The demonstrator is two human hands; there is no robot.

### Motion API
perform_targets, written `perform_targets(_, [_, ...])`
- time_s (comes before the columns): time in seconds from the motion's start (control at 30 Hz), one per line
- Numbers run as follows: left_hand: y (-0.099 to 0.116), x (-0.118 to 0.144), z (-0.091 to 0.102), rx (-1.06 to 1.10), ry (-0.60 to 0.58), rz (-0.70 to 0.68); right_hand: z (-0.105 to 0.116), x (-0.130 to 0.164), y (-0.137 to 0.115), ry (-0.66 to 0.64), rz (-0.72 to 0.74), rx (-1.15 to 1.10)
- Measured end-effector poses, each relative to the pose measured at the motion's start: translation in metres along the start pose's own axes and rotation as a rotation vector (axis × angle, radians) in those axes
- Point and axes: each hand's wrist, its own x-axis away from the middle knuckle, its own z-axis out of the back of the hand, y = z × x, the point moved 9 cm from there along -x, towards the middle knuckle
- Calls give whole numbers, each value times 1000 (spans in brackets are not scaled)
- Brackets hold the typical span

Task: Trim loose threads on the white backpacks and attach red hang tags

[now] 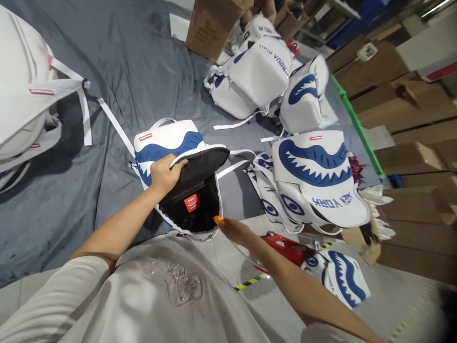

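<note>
A white backpack (167,140) with a blue shark-mouth print lies on the grey cloth (117,57), its main compartment open and its black lining with a red label (192,203) showing. My left hand (164,175) grips the rim of the raised flap and holds it up. My right hand (233,229) is at the lower right edge of the opening, its fingers pinched on a small orange thing (218,220) that I cannot identify.
Several more white and blue backpacks (314,176) lie to the right and at the back (260,71). Another white bag (24,90) is at far left. Cardboard boxes (210,26) stand behind and along the right. A red item (285,247) lies near my right arm.
</note>
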Motion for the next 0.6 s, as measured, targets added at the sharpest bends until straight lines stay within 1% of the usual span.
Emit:
perform_targets(0.07, [4, 1, -7, 25, -20, -8, -18, 8, -8, -20, -6, -14])
perform_targets(0.1, [8, 2, -10, 38, -36, -24, -23, 5, -17, 2, -13, -14])
perform_targets(0.13, [14, 2, -12, 52, -53, -43, -25, -2, -29, 53, 6, 4])
perform_targets(0.2, [23, 5, -14, 67, -74, -73, -26, -23, -65, 194, 117, 70])
perform_targets(0.27, [28, 8, -13, 54, -83, -91, -30, -45, -102, 296, 285, 112])
perform_targets(0.3, [29, 9, -12, 37, -88, -99, -32, -55, -115, 325, 348, 109])
perform_targets(0.33, [29, 10, -11, 17, -89, -105, -35, -65, -122, 337, 370, 90])
perform_targets(0.37, [27, 11, -9, -3, -82, -111, -36, -75, -121, 352, 348, 54])
perform_targets(0.4, [26, 11, -7, -22, -67, -115, -35, -83, -115, 383, 296, 3])
perform_targets(0.5, [20, 9, 0, -52, -3, -122, -32, -95, -81, 495, 66, -238])
perform_targets(0.53, [19, 8, -1, -54, 0, -127, -34, -95, -73, 521, 28, -313])
perform_targets(0.57, [19, 7, -2, -55, -4, -133, -35, -94, -70, 536, 31, -364])
perform_targets(0.6, [18, 6, -4, -57, -10, -136, -36, -92, -70, 541, 69, -383])
